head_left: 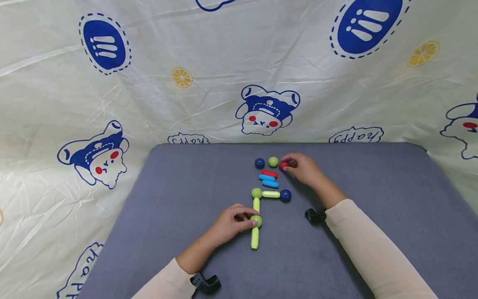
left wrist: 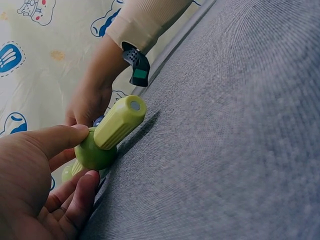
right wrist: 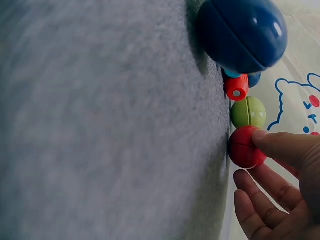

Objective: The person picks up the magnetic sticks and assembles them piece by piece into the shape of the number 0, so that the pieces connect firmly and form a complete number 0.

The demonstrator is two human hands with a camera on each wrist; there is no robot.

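Note:
My left hand (head_left: 230, 224) pinches a green ball (head_left: 257, 221) between thumb and fingers. That ball joins two light green rods; the near rod (head_left: 254, 239) points toward me, and its grey end disc shows in the left wrist view. The far rod (head_left: 256, 205) leads to another green ball (head_left: 256, 193), from which a sideways rod (head_left: 271, 194) runs to a dark blue ball (head_left: 285, 195). Farther back, my right hand (head_left: 304, 169) grips a red ball (right wrist: 244, 148) by thumb and fingertips, low at the cloth, right beside a loose green ball (head_left: 273, 162).
Left of the loose green ball sits a second blue ball (head_left: 259, 163). A red rod (head_left: 269, 173) and two light blue rods (head_left: 270, 183) lie between the loose balls and the joined pieces. Behind the grey table (head_left: 179, 182) hangs a printed sheet (head_left: 216, 108).

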